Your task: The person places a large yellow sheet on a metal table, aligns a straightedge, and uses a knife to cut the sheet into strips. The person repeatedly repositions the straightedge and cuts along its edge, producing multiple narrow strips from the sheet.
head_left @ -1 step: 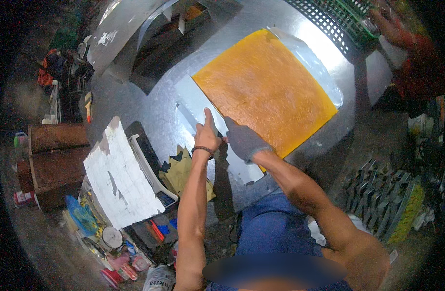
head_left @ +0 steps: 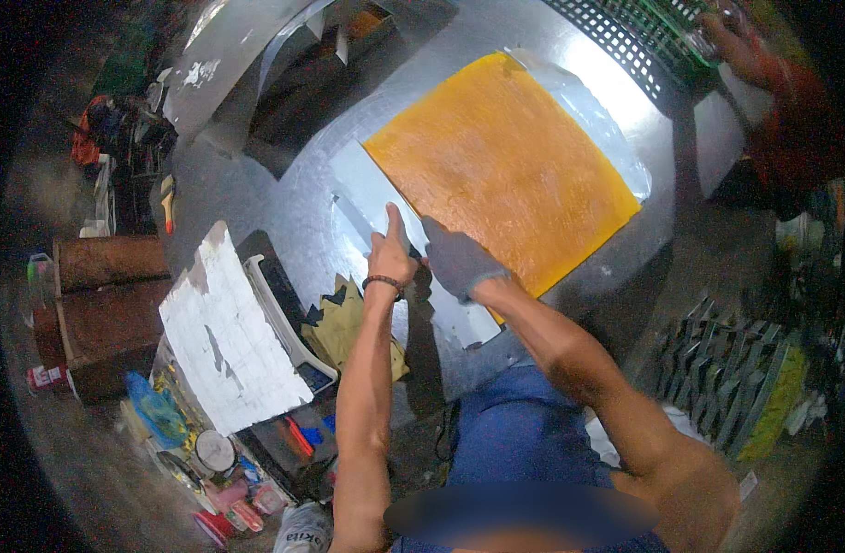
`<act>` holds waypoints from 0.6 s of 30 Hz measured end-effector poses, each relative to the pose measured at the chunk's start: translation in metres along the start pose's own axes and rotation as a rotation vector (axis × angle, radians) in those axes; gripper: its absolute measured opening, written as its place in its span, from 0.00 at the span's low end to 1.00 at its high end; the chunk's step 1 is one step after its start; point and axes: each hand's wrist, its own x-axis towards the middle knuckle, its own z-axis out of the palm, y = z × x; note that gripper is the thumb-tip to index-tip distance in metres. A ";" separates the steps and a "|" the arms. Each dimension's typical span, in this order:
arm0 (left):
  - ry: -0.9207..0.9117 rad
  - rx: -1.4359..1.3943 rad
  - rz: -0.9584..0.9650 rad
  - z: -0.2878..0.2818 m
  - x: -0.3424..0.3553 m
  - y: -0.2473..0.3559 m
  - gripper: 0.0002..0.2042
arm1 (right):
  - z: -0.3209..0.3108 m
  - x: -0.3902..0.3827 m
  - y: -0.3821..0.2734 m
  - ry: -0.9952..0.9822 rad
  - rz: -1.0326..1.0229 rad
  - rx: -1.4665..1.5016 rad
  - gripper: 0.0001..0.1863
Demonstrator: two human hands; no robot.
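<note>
A large square orange sheet with a glossy, mottled surface lies on the metal table. Along its left edge is a pale flat plate. Over this plate, my left hand is closed with its index finger extended. From it, what looks like a knife points to the upper left with a long grey blade; its dark handle is mostly hidden. My right hand, in a grey glove, rests closed at the seam between plate and sheet. Whatever its fingers hold is hidden beneath the glove.
A clear film shows beyond the sheet. Left are a white worn board, a digital scale and a brush. Another person's hand is near a green basket. Stacked metal racks stand right.
My right hand has shifted slightly left, and the orange sheet a little up and left. My left hand barely moves. The other person's hand has moved slightly.
</note>
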 end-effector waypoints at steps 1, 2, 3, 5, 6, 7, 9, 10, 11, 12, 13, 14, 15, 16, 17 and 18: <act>0.007 0.001 0.010 0.001 0.000 -0.002 0.56 | 0.002 -0.002 0.002 0.024 -0.032 0.006 0.22; 0.005 0.008 0.010 0.001 0.002 -0.003 0.58 | 0.003 -0.002 0.003 -0.020 0.009 -0.001 0.22; 0.006 0.017 0.007 0.002 0.004 -0.004 0.59 | 0.005 -0.003 0.004 -0.001 -0.005 0.012 0.22; 0.000 0.020 -0.005 0.003 0.005 -0.005 0.64 | 0.007 -0.011 0.008 0.015 0.015 0.051 0.22; -0.009 0.008 -0.010 0.003 0.006 -0.005 0.65 | 0.008 -0.022 0.010 -0.002 0.062 0.087 0.21; -0.017 -0.002 -0.014 0.003 0.006 -0.005 0.66 | 0.008 -0.028 0.011 -0.011 0.080 0.101 0.19; 0.025 0.014 0.052 0.003 0.008 -0.004 0.68 | 0.006 -0.041 0.012 0.065 0.019 0.019 0.17; 0.046 0.023 0.080 0.002 0.008 -0.003 0.69 | 0.004 -0.042 0.012 0.052 0.028 0.022 0.18; 0.048 0.027 0.077 0.001 0.008 -0.003 0.70 | 0.002 -0.044 0.011 -0.037 0.106 -0.009 0.18; 0.045 0.032 0.072 0.001 0.008 -0.003 0.70 | 0.000 -0.042 0.009 0.002 0.059 0.035 0.18; 0.041 0.038 0.068 0.000 0.008 -0.002 0.70 | -0.002 -0.041 0.008 -0.017 0.069 0.050 0.18; 0.030 0.047 0.055 0.000 0.008 -0.002 0.70 | -0.004 -0.040 0.008 0.020 0.021 0.096 0.18; 0.022 0.054 0.043 0.000 0.009 -0.002 0.70 | -0.005 -0.041 0.008 -0.027 0.070 0.068 0.18; 0.027 0.054 0.047 0.000 0.009 -0.002 0.70 | -0.004 -0.044 0.009 -0.016 0.062 0.070 0.18; 0.019 0.062 0.036 0.000 0.009 -0.002 0.70 | -0.003 -0.047 0.011 0.049 0.013 0.091 0.18; 0.023 0.066 0.043 0.000 0.010 -0.002 0.70 | -0.001 -0.055 0.014 0.008 0.055 0.070 0.17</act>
